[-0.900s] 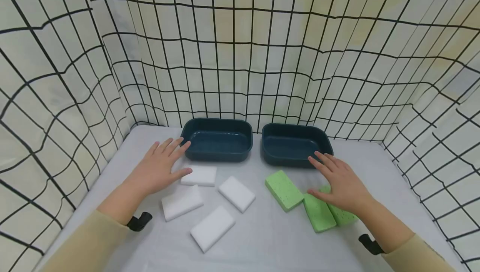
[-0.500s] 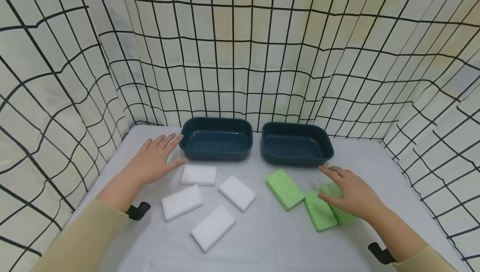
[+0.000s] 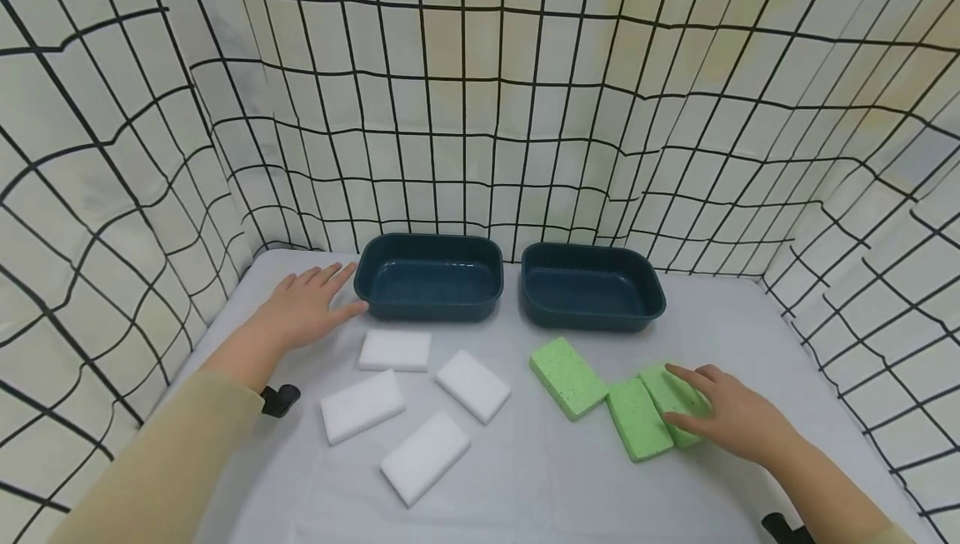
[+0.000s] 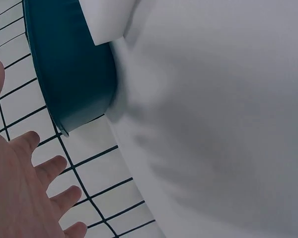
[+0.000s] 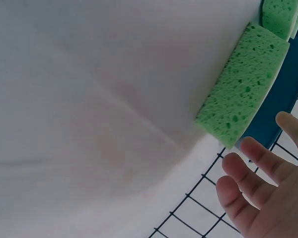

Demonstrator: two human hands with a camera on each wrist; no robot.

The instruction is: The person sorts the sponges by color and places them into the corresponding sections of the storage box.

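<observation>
The left hand (image 3: 303,302) reaches in from the lower left, palm down, fingers spread and nearly straight with the thumb set apart. Its fingertips lie at the left end of the left tray (image 3: 427,309); the left-wrist view shows the palm side and splayed fingers, grasping nothing. The nearest white block (image 3: 395,351) lies just in front of that tray, and three more white blocks (image 3: 425,456) are scattered toward the person.

The right hand (image 3: 738,415) comes in from the lower right, its forearm angled up and inward. The fingers bend gently, and thumb and index finger stand apart over the outer green sponge (image 3: 667,390) — loose, not clenched round it. Whether a fingertip touches the sponge, I cannot tell. This sponge lies flat on the white cloth (image 3: 525,498), in front of the right tray (image 3: 592,321), with the middle green sponge (image 3: 637,421) along its inner side. The third green sponge (image 3: 570,379) lies farther left, its corner close to the middle one.
</observation>
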